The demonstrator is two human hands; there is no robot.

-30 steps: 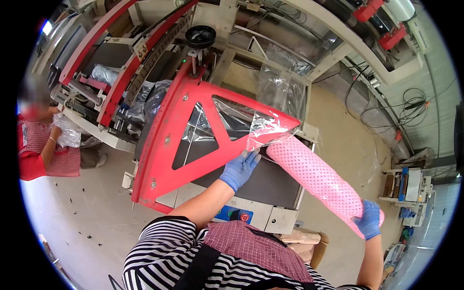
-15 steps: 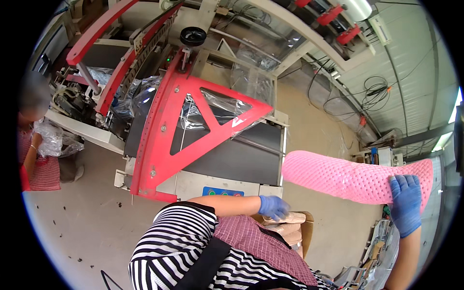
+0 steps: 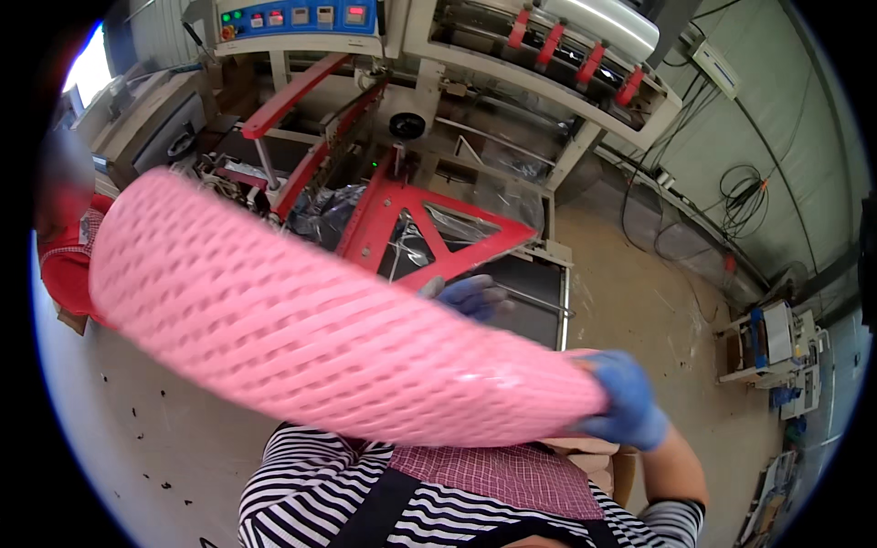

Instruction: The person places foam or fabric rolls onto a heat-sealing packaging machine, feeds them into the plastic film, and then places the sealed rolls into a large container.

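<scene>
My right hand (image 3: pixel 626 400), in a blue glove, grips one end of a long pink foam-net sleeve (image 3: pixel 301 320). The sleeve lies across the view, close to the camera, its far end pointing up to the left. My left hand (image 3: pixel 470 295), also in a blue glove, shows just above the sleeve with its fingers spread; most of it is hidden behind the sleeve. Behind both hands stands a packing machine with a red triangular frame (image 3: pixel 429 224) over clear plastic film.
A control panel (image 3: pixel 292 16) with buttons tops the machine at the back. Another person in red (image 3: pixel 68 265) stands at the left edge. A cardboard box (image 3: pixel 594 457) sits by my right side. Cables hang on the right wall above a small stand (image 3: pixel 776 342).
My right hand has swung the pink sleeve from my right side across to the left, close to the camera. My left hand has risen from my waist toward the machine.
</scene>
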